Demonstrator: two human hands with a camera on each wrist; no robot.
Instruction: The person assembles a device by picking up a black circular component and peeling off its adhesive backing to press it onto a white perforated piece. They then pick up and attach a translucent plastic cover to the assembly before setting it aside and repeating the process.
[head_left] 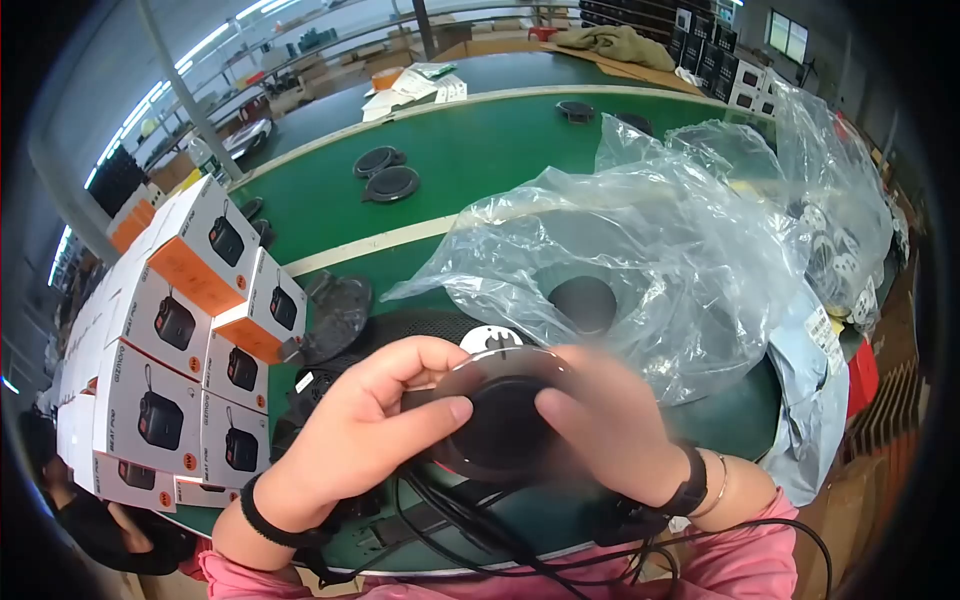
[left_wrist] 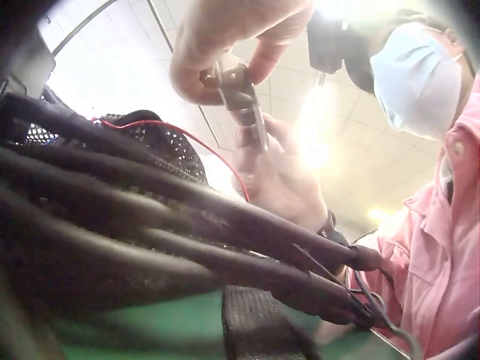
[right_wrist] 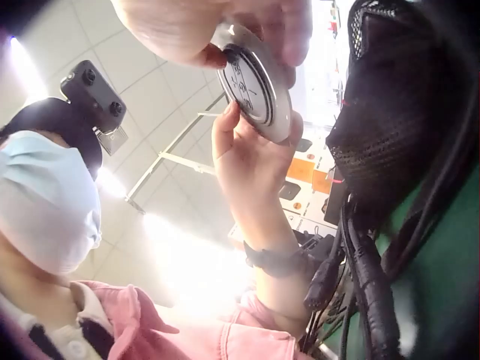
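A round black disc [head_left: 508, 432] with a glossy, see-through rim is held between both hands, over the near part of the green table. My left hand [head_left: 375, 415] pinches its left side, thumb on the upper face and fingers beneath. On the right side, my right hand [head_left: 615, 425], blurred, grips it with the thumb over the edge. Small printed symbols and ring lines show on one face of the disc [right_wrist: 251, 86] in the right wrist view. Just behind it lies a white round piece [head_left: 492, 340] with a black mark, partly covered by the disc.
White and orange product boxes [head_left: 155, 400] are stacked at the left. A large clear plastic bag [head_left: 640, 260] spreads over the right side. More black discs [head_left: 390, 184] lie farther back on the green table [head_left: 480, 150]. Black cables [head_left: 470, 530] run below the hands, beside black mesh [right_wrist: 405, 127].
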